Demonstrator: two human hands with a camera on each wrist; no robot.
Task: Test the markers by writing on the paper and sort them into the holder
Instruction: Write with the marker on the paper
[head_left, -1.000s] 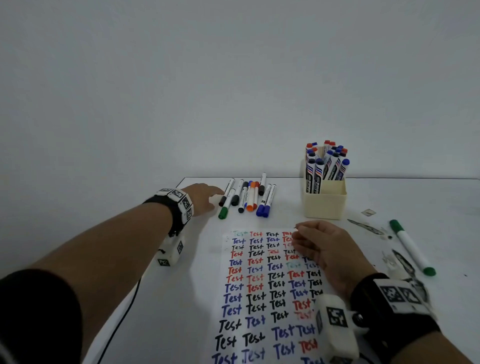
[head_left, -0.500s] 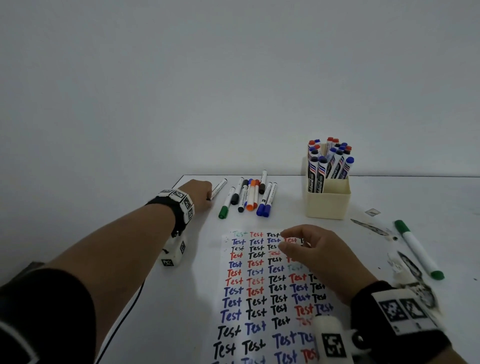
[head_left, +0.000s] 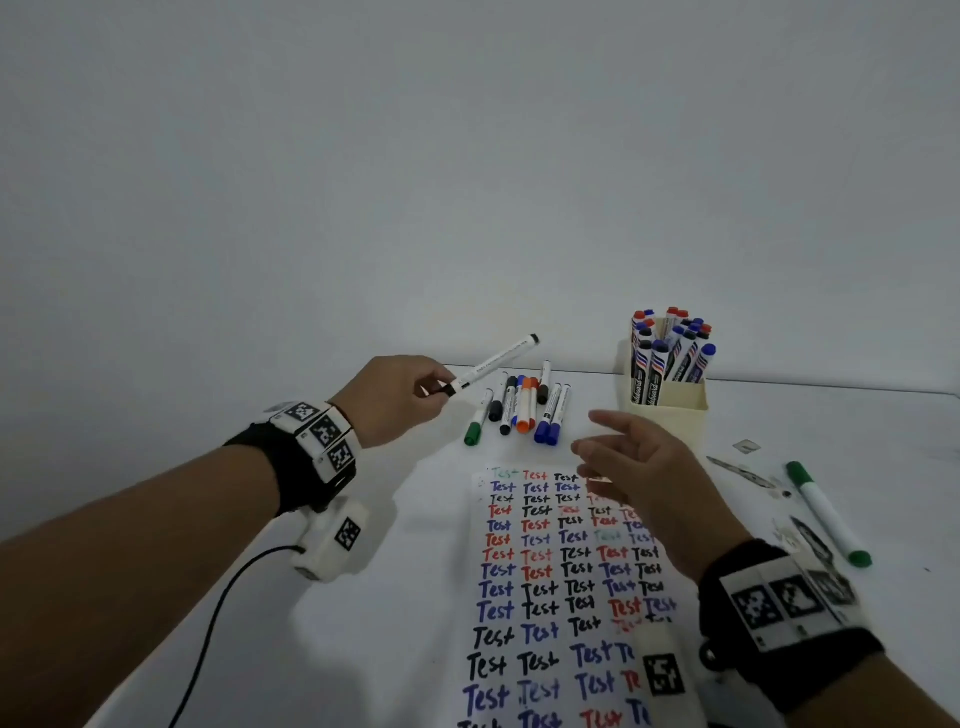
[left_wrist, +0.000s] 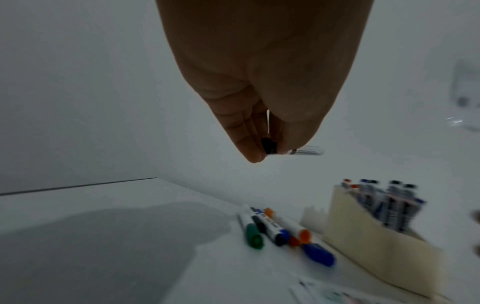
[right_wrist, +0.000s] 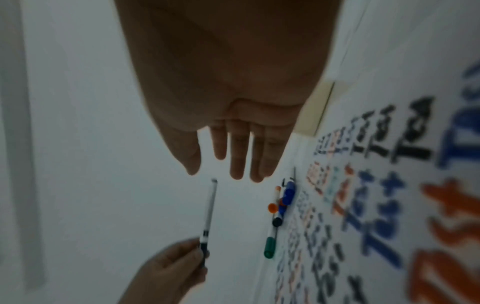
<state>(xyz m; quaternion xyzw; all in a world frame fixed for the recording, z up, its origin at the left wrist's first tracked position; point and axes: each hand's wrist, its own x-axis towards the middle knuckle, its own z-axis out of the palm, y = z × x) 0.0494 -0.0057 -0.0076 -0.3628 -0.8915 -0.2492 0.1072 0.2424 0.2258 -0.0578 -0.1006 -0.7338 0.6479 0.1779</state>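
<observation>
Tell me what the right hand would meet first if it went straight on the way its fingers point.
Probably the marker in the left hand; the right hand points at its free end.

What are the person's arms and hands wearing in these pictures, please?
Both hands, the left hand and the right hand, are bare. Each wrist carries a black band with white blocks bearing black square-pattern tags and a white camera unit; a black cable trails from the left one.
</observation>
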